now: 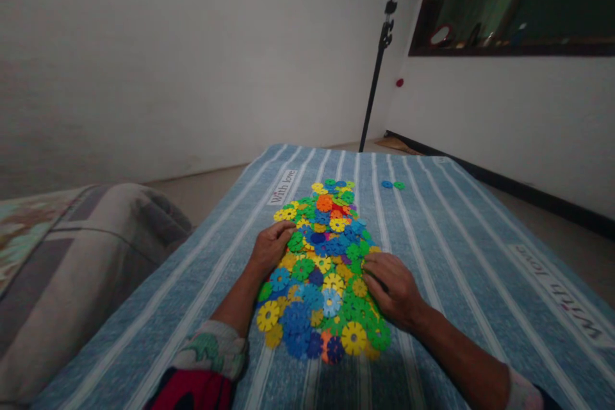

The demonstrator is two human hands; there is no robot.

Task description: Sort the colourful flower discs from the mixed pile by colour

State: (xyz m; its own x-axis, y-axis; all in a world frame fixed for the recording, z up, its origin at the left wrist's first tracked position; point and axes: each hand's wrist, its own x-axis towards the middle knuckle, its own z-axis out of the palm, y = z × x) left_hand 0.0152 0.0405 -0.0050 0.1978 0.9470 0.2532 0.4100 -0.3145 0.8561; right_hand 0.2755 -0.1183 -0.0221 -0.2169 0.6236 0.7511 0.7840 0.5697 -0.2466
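A long heap of flat, notched plastic snowflake discs (331, 282) in yellow, green, blue, orange and red lies along the middle of the striped cloth. At the heap's left edge, my left hand (273, 248) has its fingers bent and drawn together, close to a green disc (296, 242). My right hand (393, 287) rests against the right edge, fingers curled and thumb bent towards them, beside several green discs (356, 261). Whatever either hand has between its fingertips is too small to make out.
A blue disc (387, 184) and a green disc (399, 186) lie apart from the heap, at the far right. The blue striped cloth (442, 256) covers the table. Behind it stands a lamp on a black pole (375, 86). A grey draped cover (110, 256) is at left.
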